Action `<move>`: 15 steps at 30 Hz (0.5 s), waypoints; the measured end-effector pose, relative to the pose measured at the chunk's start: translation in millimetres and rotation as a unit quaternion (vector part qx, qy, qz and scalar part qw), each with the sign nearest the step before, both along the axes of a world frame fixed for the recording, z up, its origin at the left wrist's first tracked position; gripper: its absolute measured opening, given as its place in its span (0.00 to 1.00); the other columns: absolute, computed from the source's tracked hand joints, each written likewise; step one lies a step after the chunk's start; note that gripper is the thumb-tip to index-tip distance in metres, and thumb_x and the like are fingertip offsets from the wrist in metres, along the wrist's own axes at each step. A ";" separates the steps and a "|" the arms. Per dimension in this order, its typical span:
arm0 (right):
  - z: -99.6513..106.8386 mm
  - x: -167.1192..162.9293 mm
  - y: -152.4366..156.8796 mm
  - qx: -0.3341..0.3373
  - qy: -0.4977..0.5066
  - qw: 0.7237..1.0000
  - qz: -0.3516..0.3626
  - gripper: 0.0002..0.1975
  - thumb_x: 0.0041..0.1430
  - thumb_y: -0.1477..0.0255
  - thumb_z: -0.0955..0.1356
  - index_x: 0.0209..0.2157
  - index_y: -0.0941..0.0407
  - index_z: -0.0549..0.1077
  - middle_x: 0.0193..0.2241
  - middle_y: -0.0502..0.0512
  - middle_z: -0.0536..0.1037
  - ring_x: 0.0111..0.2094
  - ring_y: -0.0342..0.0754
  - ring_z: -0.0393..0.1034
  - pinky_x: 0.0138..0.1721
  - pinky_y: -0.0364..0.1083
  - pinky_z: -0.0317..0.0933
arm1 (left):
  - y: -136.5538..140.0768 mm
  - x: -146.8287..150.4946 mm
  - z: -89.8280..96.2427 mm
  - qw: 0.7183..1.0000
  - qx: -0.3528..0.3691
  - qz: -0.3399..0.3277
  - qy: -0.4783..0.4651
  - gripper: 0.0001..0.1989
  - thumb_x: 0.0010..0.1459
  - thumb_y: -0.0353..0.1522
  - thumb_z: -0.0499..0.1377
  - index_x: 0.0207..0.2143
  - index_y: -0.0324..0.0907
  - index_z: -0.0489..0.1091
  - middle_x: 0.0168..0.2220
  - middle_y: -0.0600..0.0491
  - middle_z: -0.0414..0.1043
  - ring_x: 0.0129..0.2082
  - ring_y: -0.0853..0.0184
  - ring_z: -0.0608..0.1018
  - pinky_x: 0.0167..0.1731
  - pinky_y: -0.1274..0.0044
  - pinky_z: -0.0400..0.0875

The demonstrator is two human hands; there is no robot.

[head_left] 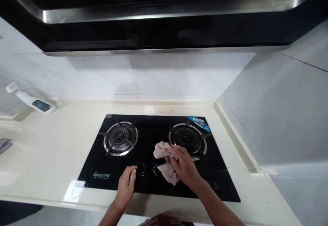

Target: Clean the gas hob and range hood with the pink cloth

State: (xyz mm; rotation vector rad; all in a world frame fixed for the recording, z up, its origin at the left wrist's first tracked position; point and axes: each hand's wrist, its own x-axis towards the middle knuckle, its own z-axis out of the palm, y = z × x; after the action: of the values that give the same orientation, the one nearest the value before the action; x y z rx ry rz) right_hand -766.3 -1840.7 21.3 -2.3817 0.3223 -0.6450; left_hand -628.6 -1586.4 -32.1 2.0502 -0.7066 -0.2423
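My right hand (183,164) is closed on a bunched pale pinkish-grey cloth (170,173), just in front of the right burner (188,138). The cloth bulges past my fingers on the left and hangs down over the black glass of the gas stove (151,130). Part of the right control knob (157,169) is covered by it. My left hand (126,183) is over the stove's front edge, thumb and fingers pressed together, and nothing shows between them. Its fingertips are beside the left control knob (141,168); whether they touch it I cannot tell.
The left burner (120,138) has a metal ring and pan supports. A white bottle (36,101) with a dark label stands at the back left of the cream countertop (51,144). A black range hood (164,31) hangs low above. A tiled wall (269,116) bounds the right side.
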 end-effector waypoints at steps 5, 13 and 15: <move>17.2 102.6 -6.1 -0.112 0.128 0.981 0.089 0.24 0.67 0.75 0.59 0.60 0.46 0.71 0.64 0.50 0.63 0.60 0.54 0.57 0.61 0.56 0.55 | 10.2 9.2 -22.5 0.998 -0.008 0.023 -0.062 0.19 0.68 0.44 0.49 0.41 0.43 0.73 0.36 0.48 0.74 0.39 0.63 0.77 0.45 0.71 0.74; -28.4 140.0 9.0 -0.166 0.249 0.930 0.215 0.14 0.57 0.68 0.71 0.46 0.42 0.80 0.66 0.45 0.61 0.67 0.65 0.43 0.63 0.69 0.42 | 13.4 10.4 -38.3 0.991 0.002 0.039 -0.129 0.17 0.69 0.40 0.47 0.41 0.43 0.73 0.36 0.48 0.74 0.39 0.64 0.78 0.44 0.71 0.74; -35.7 120.3 7.8 -0.165 0.246 0.934 0.201 0.16 0.58 0.67 0.71 0.48 0.40 0.79 0.67 0.45 0.59 0.67 0.64 0.44 0.62 0.67 0.46 | 13.0 11.2 -39.9 0.987 -0.011 0.040 -0.156 0.15 0.69 0.39 0.48 0.41 0.43 0.73 0.35 0.49 0.74 0.38 0.64 0.78 0.42 0.72 0.74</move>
State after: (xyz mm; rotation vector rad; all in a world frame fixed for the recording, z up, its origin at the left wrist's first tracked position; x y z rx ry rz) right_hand -646.0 -1832.8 -14.4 -2.7983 -0.0831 0.1087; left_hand -617.4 -1573.5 -72.0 2.1121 -0.8088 0.1363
